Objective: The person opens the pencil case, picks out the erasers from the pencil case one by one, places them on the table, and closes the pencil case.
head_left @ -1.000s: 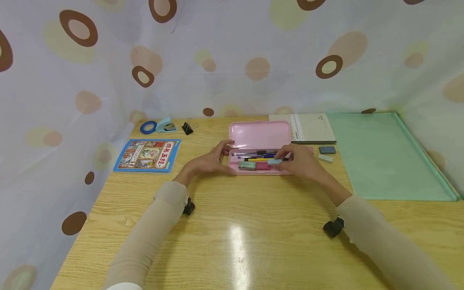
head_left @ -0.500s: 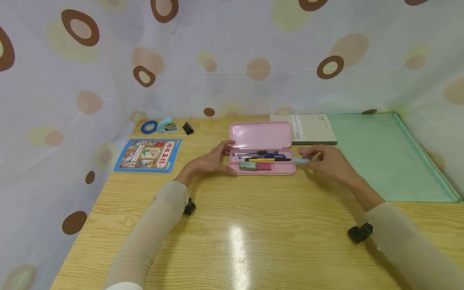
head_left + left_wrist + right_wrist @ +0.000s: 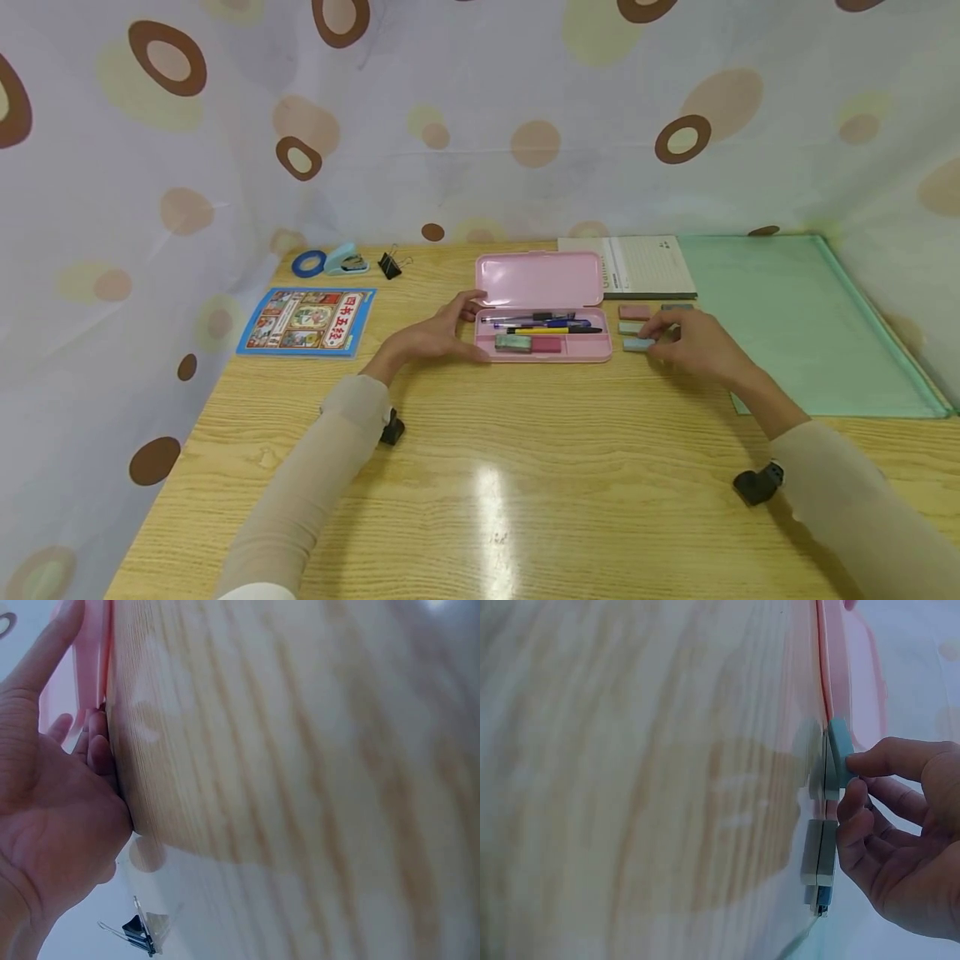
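Presently counted: one open pink pencil case (image 3: 538,279), held at one end by left hand (image 3: 435,335); three pens (image 3: 551,330), two blocks (image 3: 513,343) inside; one pale-blue block (image 3: 840,742), oblong, pinched by right hand (image 3: 696,342).

The pink case (image 3: 538,279) is lying open, lid folded back, the left hand (image 3: 433,336) holding its left end. Just right of the case, the right hand (image 3: 692,342) is pinching a slightly tilted, pale blue eraser (image 3: 633,344).
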A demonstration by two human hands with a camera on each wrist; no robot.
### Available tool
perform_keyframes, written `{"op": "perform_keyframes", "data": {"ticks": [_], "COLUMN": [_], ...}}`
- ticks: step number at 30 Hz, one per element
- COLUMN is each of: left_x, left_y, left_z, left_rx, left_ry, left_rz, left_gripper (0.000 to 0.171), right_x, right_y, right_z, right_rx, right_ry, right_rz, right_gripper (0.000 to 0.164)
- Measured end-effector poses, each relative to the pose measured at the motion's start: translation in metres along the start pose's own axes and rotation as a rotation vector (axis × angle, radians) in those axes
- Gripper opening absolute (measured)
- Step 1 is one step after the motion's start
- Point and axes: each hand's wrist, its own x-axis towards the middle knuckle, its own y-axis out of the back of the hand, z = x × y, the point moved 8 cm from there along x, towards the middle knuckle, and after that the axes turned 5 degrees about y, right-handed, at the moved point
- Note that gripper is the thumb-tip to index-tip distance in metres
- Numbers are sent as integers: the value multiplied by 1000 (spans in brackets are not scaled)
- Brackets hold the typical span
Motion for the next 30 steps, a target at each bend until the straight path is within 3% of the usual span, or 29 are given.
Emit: {"op": "perform_keyframes", "data": {"ticks": [21, 30], "left_x": [-1, 0], "left_y": [0, 0], "left_z": [3, 2], "left_rx": [9, 15], "left_ry": [9, 5], "left_rz": [13, 17], "left_gripper": [103, 103], "right_x": [6, 9], "right_y": [2, -4], "right_z": [-6, -28], "right_rx": [8, 114], "right_ry": [15, 72], "right_rz": [8, 12], "right_gripper": [20, 27]}}
